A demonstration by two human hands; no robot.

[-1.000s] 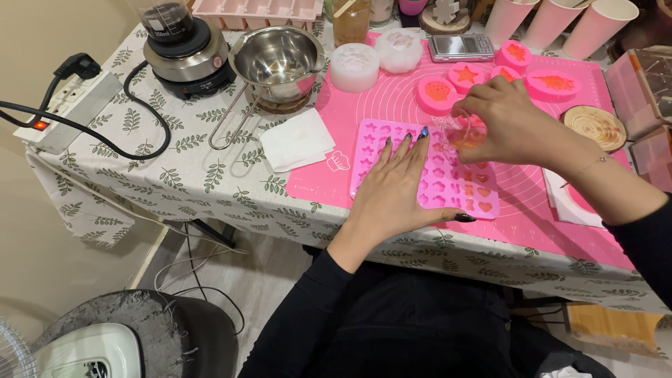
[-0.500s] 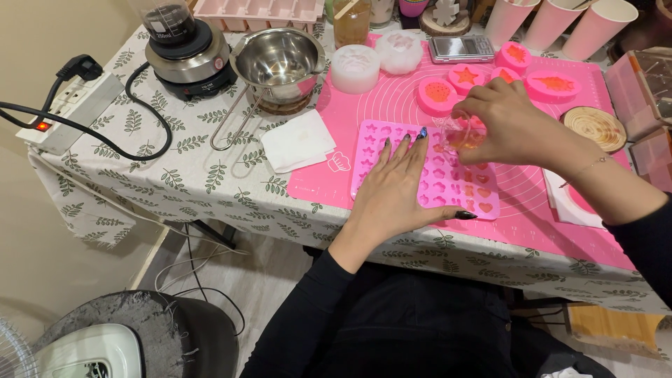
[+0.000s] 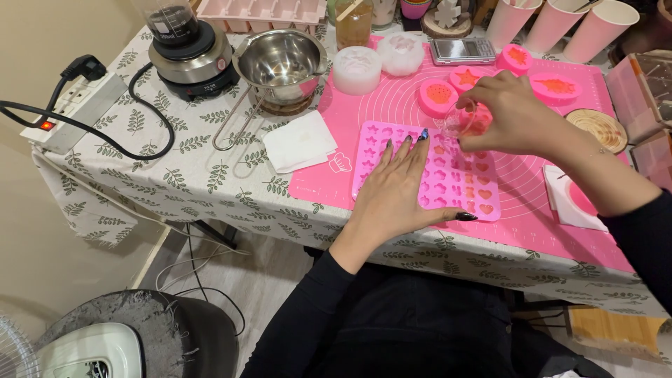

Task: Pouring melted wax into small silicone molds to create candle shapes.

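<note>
My left hand lies flat, fingers spread, on a pink silicone mould tray of small heart and star cavities. The tray rests on a pink silicone mat. My right hand holds a small clear cup tilted over the tray's upper middle; pink-red liquid shows in the cup and in several cavities. Round pink moulds with orange fill sit just beyond the tray.
A steel pot and a small hot plate with a beaker stand at back left, a power strip at the table's left edge. White napkin, two white moulds, pink paper cups, wooden coaster.
My right hand with the cup has shifted slightly left over the tray. My left hand has stayed flat on the mould.
</note>
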